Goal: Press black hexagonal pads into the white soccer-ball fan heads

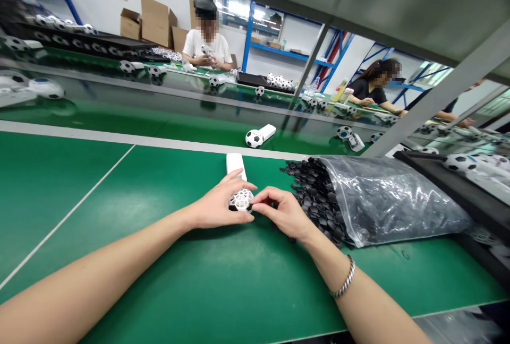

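Note:
On the green table lies a white handheld device with a ball-shaped lattice head [241,199] and a plain white handle [235,164] pointing away from me. My left hand [219,200] is curved around the ball head, thumb on the near side and fingers on the far side. A few dark patches show along the ball's lower edge. At its right side my right hand [281,208] pinches a small black piece [250,208] against the lattice; my fingertips partly hide it. Right of my hands, many loose black pieces [319,200] spill from a clear plastic bag [398,200].
Beyond the pale table edge, a white device with a black-and-white football head [255,138] lies on the green conveyor [179,126]. A black tray [438,174] stands at the right, near a slanting metal post [430,68]. Two co-workers [207,46] sit across the line.

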Motion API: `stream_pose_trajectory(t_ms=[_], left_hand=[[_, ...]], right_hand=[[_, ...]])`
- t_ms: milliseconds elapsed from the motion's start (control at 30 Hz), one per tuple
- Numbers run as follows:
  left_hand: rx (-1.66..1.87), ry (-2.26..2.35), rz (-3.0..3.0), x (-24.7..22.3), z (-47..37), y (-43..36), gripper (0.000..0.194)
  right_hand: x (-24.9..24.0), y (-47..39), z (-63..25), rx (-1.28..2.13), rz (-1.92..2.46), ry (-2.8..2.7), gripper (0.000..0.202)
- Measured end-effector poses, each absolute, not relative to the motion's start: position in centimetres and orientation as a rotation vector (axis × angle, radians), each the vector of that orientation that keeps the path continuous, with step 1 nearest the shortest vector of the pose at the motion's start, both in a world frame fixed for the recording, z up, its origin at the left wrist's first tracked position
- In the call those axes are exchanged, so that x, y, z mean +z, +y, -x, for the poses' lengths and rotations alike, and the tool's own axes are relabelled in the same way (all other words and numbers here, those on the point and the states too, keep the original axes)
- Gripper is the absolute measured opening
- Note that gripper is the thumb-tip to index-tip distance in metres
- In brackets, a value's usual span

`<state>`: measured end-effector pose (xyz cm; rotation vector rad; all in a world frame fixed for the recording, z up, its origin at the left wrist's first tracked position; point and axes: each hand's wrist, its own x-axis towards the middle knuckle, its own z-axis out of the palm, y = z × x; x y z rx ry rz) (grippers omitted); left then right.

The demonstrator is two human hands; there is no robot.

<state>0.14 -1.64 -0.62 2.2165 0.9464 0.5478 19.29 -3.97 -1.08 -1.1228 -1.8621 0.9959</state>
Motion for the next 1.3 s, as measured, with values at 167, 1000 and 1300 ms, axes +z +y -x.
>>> stream_pose_trajectory(t_ms=[167, 1000, 1300], left_hand=[[0.583, 0.96, -2.2, -1.0, -0.3, -1.5, 0.05], [0.631, 1.096, -2.151, -0.3, -1.5, -2.3, 0.044], [0.685, 1.14, -2.136, -0.4, -2.0, -2.5, 0.035]], right_hand=[[-1.1, -3.9, -19.2, 1.09, 1.113, -1.827, 0.009], [-1.5, -3.5, -19.1, 1.282, 1.122, -1.668, 0.014], [-1.4, -3.2, -19.1, 1.298, 1.154, -1.595, 0.02]])
